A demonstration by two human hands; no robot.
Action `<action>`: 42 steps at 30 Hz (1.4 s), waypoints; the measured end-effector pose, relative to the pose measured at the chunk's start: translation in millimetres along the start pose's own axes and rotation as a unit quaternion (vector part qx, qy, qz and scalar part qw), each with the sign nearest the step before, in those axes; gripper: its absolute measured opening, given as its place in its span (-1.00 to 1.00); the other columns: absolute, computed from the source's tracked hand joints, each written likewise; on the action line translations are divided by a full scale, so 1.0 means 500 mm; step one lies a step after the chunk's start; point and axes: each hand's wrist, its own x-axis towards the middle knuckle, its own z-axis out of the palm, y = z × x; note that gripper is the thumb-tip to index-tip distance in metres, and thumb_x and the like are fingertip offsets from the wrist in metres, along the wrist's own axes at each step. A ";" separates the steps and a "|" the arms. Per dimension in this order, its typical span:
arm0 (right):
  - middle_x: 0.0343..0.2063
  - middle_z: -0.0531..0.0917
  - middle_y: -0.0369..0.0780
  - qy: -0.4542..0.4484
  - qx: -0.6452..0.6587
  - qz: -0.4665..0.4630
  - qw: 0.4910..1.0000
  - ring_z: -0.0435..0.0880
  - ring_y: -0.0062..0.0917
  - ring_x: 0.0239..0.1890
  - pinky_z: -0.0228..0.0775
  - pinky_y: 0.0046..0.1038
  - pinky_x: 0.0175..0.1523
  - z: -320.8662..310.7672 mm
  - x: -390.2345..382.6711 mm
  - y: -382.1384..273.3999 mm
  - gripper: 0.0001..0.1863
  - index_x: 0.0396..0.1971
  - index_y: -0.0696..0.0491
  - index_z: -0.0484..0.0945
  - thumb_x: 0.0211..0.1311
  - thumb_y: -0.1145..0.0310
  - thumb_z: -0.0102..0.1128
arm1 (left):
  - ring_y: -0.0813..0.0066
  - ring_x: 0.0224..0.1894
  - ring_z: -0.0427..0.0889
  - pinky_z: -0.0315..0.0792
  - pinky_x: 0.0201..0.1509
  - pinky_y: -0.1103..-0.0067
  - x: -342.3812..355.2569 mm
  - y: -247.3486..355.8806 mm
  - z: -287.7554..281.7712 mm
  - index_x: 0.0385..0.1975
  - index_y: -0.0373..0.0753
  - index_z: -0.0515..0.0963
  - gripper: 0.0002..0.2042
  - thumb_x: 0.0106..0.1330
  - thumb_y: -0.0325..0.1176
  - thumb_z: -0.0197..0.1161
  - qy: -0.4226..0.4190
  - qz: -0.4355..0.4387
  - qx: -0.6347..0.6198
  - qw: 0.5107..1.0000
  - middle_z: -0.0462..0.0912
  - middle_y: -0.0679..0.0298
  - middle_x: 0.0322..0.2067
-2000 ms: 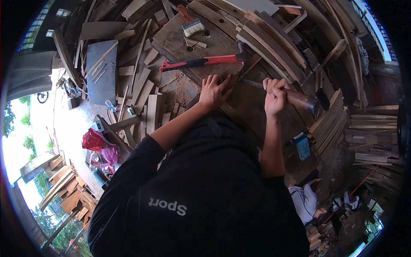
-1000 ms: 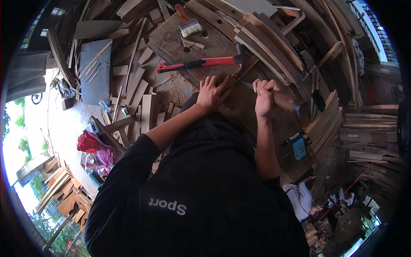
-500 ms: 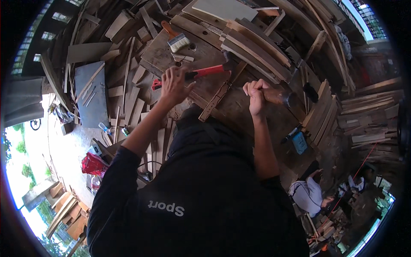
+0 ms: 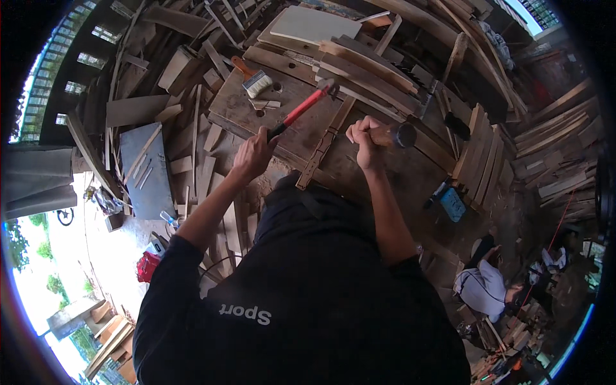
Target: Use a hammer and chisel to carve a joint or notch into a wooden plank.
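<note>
My left hand (image 4: 254,154) is closed around the black grip of a hammer (image 4: 301,109) with a red handle. The hammer's metal head (image 4: 328,86) points away from me over the bench. On the right, my right hand (image 4: 364,138) is closed on a thick, club-shaped wooden mallet (image 4: 384,135), its dark round end turned up toward me. Between my hands a narrow carved wooden strip (image 4: 321,149) with notches lies across the bench, its near end close to my lap. Neither tool visibly touches the strip.
A paintbrush (image 4: 254,78) lies on the workbench (image 4: 234,106) beside holes. Stacked boards (image 4: 369,67) fill the far side. A dark brush (image 4: 457,126) and a blue packet (image 4: 453,204) are at the right. Another person (image 4: 482,289) crouches at the lower right.
My left hand has closed on the hammer's grip and turned it, the head now pointing farther away. My right hand has shifted left with the mallet, whose end now faces up more.
</note>
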 end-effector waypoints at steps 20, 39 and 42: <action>-0.51 0.43 -0.37 0.036 -0.210 -0.089 0.973 0.44 -0.63 -0.43 0.31 -0.54 -0.28 0.024 0.004 0.050 -0.88 -0.43 0.01 0.38 0.24 0.41 0.14 | 0.06 -0.52 0.67 0.48 -0.49 0.29 -0.312 0.373 -0.370 0.04 -0.23 0.38 -0.67 0.44 -0.18 0.16 0.047 0.078 -0.047 0.995 0.60 0.06 -0.49; -0.61 0.29 -0.40 0.026 -0.043 0.033 0.998 0.30 -0.70 -0.53 0.25 -0.54 -0.37 0.014 0.035 -0.001 -0.81 -0.55 0.03 0.24 0.19 0.53 0.03 | 0.00 -0.45 0.65 0.47 -0.36 0.27 -0.286 0.303 -0.308 -0.01 -0.26 0.44 -0.69 0.44 -0.16 0.14 0.056 -0.033 -0.177 0.982 0.60 0.01 -0.53; -0.70 0.15 -0.41 0.043 -0.073 0.029 0.996 0.11 -0.69 -0.64 0.21 -0.50 -0.39 0.016 0.037 -0.015 -0.78 -0.63 -0.01 0.14 0.07 0.56 -0.07 | 0.00 -0.50 0.61 0.43 -0.38 0.32 -0.243 0.265 -0.225 -0.14 -0.34 0.49 -0.69 0.48 -0.15 0.08 0.069 -0.098 -0.239 0.964 0.57 -0.03 -0.57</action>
